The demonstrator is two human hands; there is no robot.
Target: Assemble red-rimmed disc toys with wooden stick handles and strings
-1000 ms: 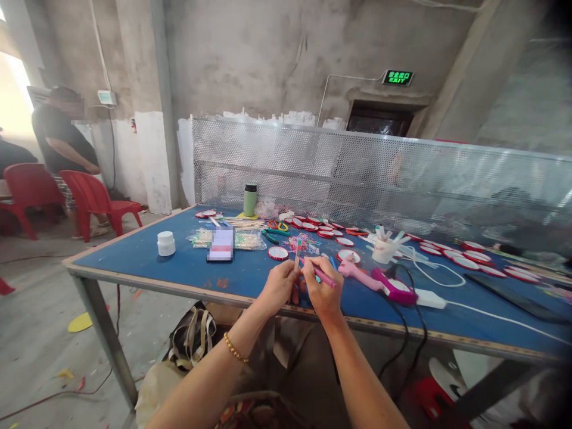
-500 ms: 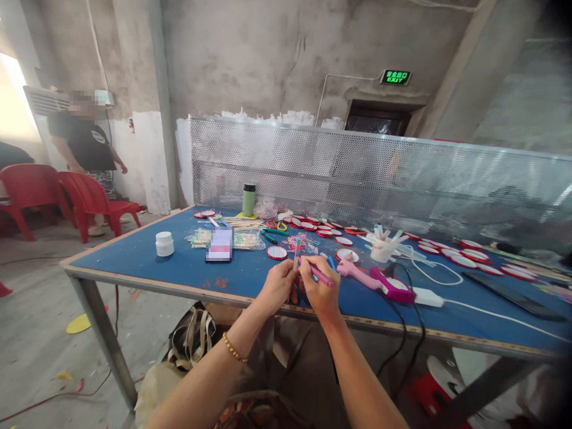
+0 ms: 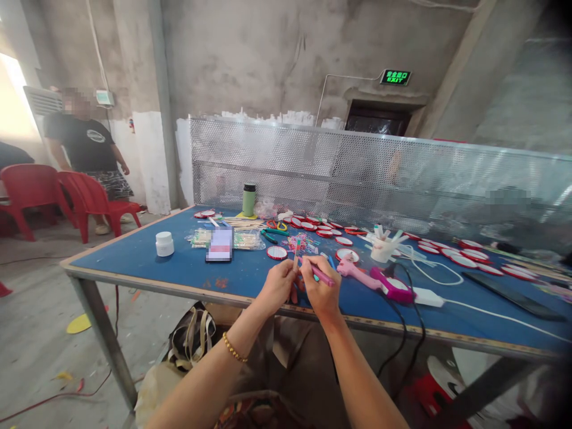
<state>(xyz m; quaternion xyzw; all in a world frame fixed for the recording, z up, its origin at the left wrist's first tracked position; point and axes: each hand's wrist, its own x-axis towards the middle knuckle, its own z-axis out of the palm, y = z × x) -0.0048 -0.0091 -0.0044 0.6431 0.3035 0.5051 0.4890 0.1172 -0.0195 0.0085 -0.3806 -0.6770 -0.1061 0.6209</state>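
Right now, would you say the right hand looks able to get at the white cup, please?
Likely yes, but only by passing over the pink tool, which lies between the right hand and the white cup; its fingers hold a pink pen.

And here's the bare grey wall (image 3: 241, 59), white paint ending raggedly low down! A green exit sign (image 3: 395, 77) glows above a dark doorway (image 3: 379, 122). Perforated mesh (image 3: 268, 155) lines the blue table's (image 3: 116, 262) far edge; over left, red chairs (image 3: 33, 185) on a scrap-littered floor (image 3: 36, 351), bright light (image 3: 11, 77) pouring in beyond a pillar (image 3: 143, 71).
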